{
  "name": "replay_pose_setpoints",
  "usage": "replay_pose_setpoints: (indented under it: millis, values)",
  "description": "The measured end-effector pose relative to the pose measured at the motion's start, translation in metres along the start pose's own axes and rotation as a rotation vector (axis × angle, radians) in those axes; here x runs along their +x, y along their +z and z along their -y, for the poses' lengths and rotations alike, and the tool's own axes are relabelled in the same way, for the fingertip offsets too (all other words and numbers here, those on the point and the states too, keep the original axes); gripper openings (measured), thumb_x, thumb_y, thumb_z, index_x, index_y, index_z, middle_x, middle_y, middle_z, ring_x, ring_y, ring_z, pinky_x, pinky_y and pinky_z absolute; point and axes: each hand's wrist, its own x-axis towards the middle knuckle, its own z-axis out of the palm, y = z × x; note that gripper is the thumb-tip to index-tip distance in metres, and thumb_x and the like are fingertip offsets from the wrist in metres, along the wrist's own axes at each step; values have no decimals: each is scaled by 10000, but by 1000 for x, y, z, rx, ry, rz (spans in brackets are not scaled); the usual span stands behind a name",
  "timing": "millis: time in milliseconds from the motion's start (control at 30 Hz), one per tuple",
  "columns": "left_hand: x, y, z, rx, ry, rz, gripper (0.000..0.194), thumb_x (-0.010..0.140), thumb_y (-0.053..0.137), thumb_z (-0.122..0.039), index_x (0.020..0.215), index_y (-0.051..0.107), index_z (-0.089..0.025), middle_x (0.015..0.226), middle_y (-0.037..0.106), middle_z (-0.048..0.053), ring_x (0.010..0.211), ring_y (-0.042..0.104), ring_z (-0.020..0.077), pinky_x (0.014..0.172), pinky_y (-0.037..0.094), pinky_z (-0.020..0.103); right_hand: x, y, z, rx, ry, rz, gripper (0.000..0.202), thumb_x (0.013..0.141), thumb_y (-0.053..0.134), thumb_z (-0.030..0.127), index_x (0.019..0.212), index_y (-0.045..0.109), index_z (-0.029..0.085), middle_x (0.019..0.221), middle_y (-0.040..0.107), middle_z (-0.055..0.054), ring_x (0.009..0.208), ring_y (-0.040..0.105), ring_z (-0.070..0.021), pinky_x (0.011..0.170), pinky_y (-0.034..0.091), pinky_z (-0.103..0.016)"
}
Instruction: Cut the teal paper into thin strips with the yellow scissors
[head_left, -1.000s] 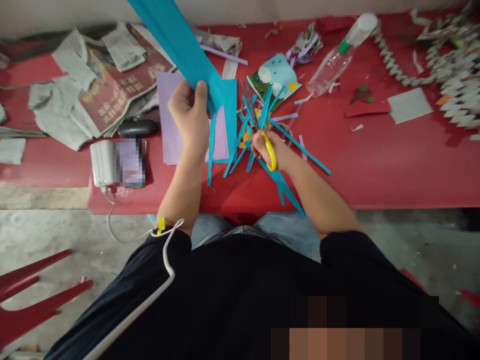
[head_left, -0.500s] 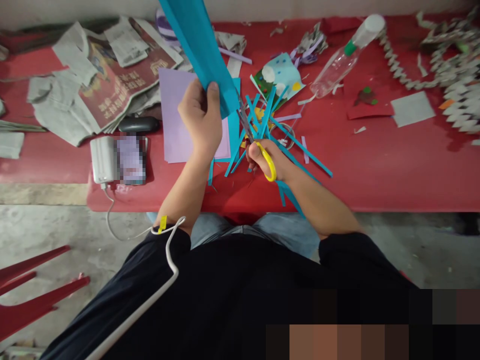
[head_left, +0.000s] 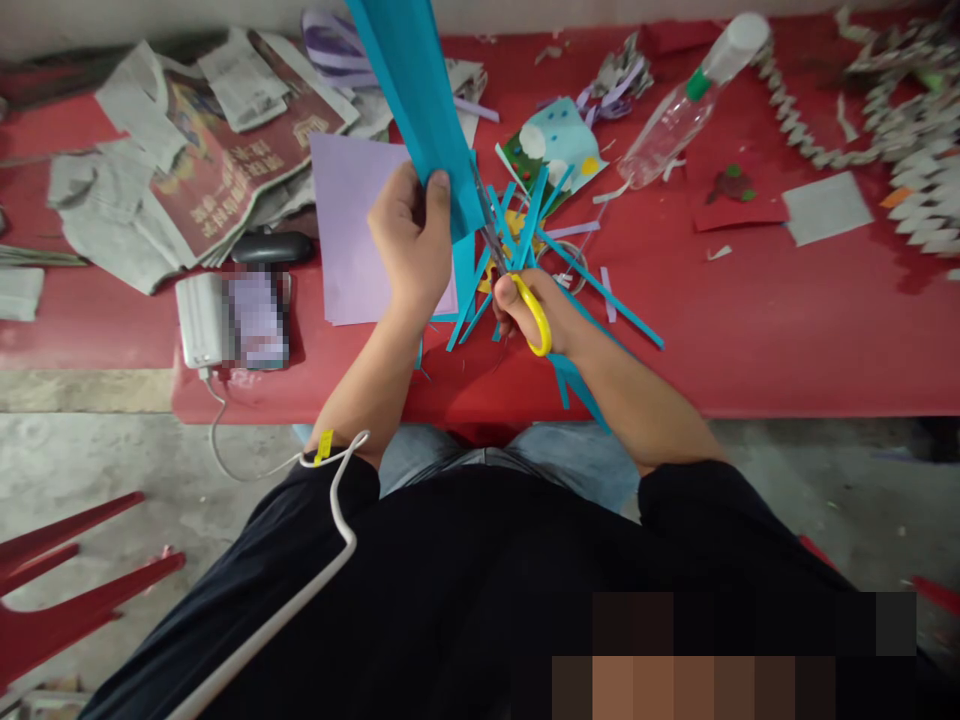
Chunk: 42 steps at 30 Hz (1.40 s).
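Observation:
My left hand (head_left: 409, 240) grips the lower end of a long folded blue paper sheet (head_left: 420, 95), held up and slanting away to the top edge of the view. My right hand (head_left: 536, 310) holds yellow-handled scissors (head_left: 517, 285); their blades point up and touch the paper's right edge beside my left thumb. Several cut blue paper strips (head_left: 592, 285) lie fanned out on the red table (head_left: 787, 330) under and around my right hand. A lilac paper sheet (head_left: 349, 230) lies flat beneath my left hand.
Crumpled newspapers (head_left: 187, 150) cover the table's left part, with a black mouse (head_left: 271, 247) and a white power bank (head_left: 196, 320) near them. A clear glue bottle (head_left: 686, 100) lies at the back; folded paper chains (head_left: 900, 150) lie at the right. A red stool (head_left: 67, 590) stands low on the left.
My left hand and the blue sheet have shifted right, towards the scissors. My right hand has lifted the scissors so that the blades now meet the sheet's edge.

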Motion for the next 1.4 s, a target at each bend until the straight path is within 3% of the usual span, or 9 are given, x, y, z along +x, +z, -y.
replay_pose_setpoints:
  millis: [133, 367, 567, 700, 800, 967, 1067, 1233, 1400]
  values:
    - [-1, 0, -5, -42, -90, 25, 593, 1099, 498, -829, 869, 442, -286, 718, 466, 33, 1082, 567, 253, 904, 419, 433, -1, 1, 5, 7, 22, -10, 806, 928, 520, 1017, 700, 540, 244, 606, 522, -15, 562, 679, -207, 488, 513, -360]
    - [0, 1, -5, 49, -40, -38, 595, 1099, 477, -836, 862, 455, -291, 745, 490, 31, 932, 531, 228, 854, 422, 417, -1, -1, 2, -32, 42, 2, 809, 965, 478, 999, 683, 521, 241, 588, 550, -22, 554, 686, -193, 502, 520, -351]
    - [3, 3, 5, 55, 49, -70, 594, 1135, 457, -788, 859, 456, -263, 745, 415, 9, 758, 371, 176, 742, 304, 378, 0, 0, 4, -50, 102, -10, 840, 907, 468, 1056, 651, 494, 257, 561, 542, -30, 521, 646, -181, 456, 508, -328]
    - [10, 8, 20, -104, 127, -133, 718, 988, 567, -936, 770, 459, -260, 702, 302, -11, 652, 253, 165, 678, 186, 391, -1, 3, 13, -23, 154, -20, 888, 849, 452, 1101, 659, 523, 236, 589, 560, -20, 496, 660, -169, 464, 546, -309]
    - [16, 9, 30, -157, 144, -150, 694, 984, 657, -875, 721, 440, -270, 670, 273, -13, 620, 215, 171, 658, 172, 400, -1, 3, 14, -37, 187, -26, 917, 796, 439, 1137, 653, 510, 234, 561, 544, -7, 467, 647, -161, 429, 515, -281]
    - [20, 5, 40, -135, 108, -120, 670, 1068, 709, -689, 684, 334, -288, 642, 230, -11, 624, 252, 185, 657, 194, 402, 2, 4, 5, -58, 172, -5, 873, 882, 471, 1070, 657, 526, 229, 544, 535, 1, 488, 679, -163, 442, 532, -255]
    - [21, 2, 38, -103, 42, -97, 658, 1083, 707, -635, 695, 302, -291, 622, 233, -12, 640, 278, 191, 656, 212, 404, 3, 6, 6, -41, 229, -22, 886, 824, 503, 1102, 657, 516, 232, 553, 538, -3, 456, 648, -160, 401, 502, -263]
    - [18, 1, 26, 8, -44, -98, 642, 1040, 674, -707, 677, 323, -310, 568, 336, -16, 597, 335, 186, 617, 250, 413, 4, 9, 9, -30, 249, -32, 886, 815, 505, 1108, 682, 540, 233, 560, 565, -27, 448, 631, -171, 368, 470, -281]
    - [18, 0, 28, 96, -109, 16, 683, 1045, 535, -850, 697, 301, -311, 557, 340, -12, 633, 454, 200, 628, 267, 403, 1, 7, 2, -4, 210, 7, 899, 836, 440, 1108, 690, 562, 230, 622, 653, -55, 521, 706, -181, 421, 527, -270]
